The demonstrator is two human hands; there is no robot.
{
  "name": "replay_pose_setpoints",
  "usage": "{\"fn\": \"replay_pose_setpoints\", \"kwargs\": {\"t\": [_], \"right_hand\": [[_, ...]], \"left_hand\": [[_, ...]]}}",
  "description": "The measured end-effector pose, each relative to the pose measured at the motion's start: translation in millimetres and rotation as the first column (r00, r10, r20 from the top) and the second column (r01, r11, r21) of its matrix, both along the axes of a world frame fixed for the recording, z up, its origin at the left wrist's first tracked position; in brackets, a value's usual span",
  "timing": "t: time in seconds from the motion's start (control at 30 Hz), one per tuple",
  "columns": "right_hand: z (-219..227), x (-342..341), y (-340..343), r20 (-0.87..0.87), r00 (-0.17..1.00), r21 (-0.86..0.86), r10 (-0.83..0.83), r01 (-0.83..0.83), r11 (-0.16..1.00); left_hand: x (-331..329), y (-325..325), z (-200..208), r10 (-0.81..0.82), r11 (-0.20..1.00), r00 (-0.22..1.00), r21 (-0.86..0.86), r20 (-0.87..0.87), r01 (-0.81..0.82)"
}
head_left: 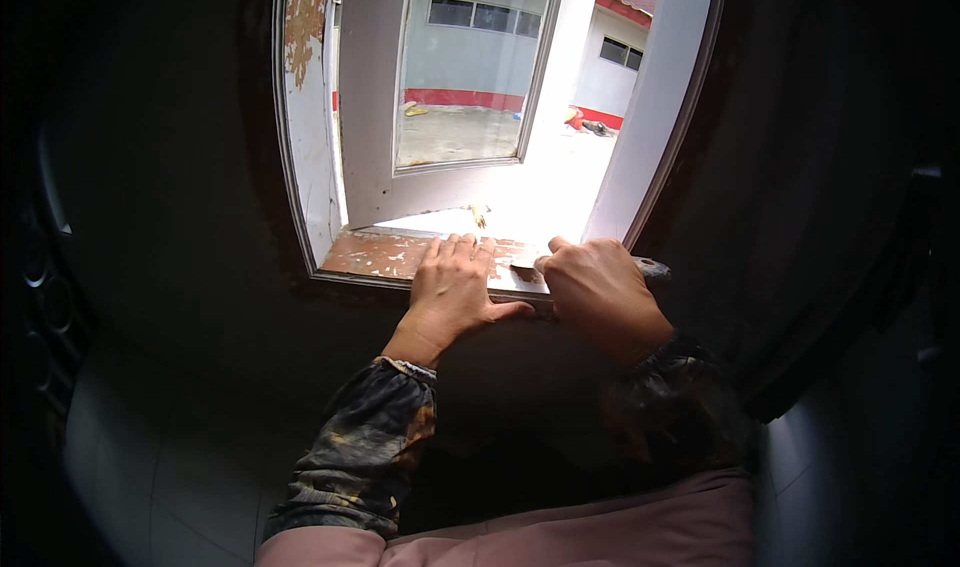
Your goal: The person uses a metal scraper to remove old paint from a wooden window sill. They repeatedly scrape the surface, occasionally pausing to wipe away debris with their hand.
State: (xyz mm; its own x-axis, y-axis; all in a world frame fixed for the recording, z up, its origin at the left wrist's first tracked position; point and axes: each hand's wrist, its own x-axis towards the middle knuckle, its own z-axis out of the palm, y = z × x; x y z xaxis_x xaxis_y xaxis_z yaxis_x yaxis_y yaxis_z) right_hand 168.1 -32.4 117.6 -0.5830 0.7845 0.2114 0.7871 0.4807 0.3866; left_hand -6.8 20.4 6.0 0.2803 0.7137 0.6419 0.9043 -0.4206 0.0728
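A window sill with white paint partly gone and reddish-brown patches showing lies in front of me. My left hand rests on it, fingers stretched flat toward the window and thumb out to the right along the front edge. Just right of it, my right hand is closed around a scraper. The tool's dark blade tip points left at the sill, near my left fingers. Its grey handle end sticks out on the right side of my fist; my fingers hide the middle.
A white window sash with a glass pane stands swung outward above the sill. The left jamb has peeling paint, and the right jamb is white. Dark wall surrounds the frame. Outside is a white building with a red base stripe.
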Motion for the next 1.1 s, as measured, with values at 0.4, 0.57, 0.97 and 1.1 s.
{"fn": "replay_pose_setpoints", "kwargs": {"t": [0.4, 0.57, 0.97, 1.1], "right_hand": [[0, -1, 0, 0.054, 0.998, -0.006, -0.038, 0.039, 0.999], [3, -5, -1, 0.006, 1.000, 0.043, 0.017, -0.018, 0.999], [0, -5, 9, -0.016, 0.999, 0.054, 0.049, -0.048, 0.997], [-2, -2, 6, 0.019, 0.999, 0.041, 0.035, -0.036, 0.999]], "left_hand": [[0, -1, 1, 0.001, 1.000, 1.000, -0.018, 0.002, -0.001], [2, -1, 0, 0.043, 0.997, 0.999, 0.063, -0.028, -0.041], [2, -2, -1, 0.020, 0.998, 1.000, 0.058, -0.006, -0.020], [0, 0, -1, 0.019, 1.000, 1.000, 0.007, 0.000, -0.019]]}}
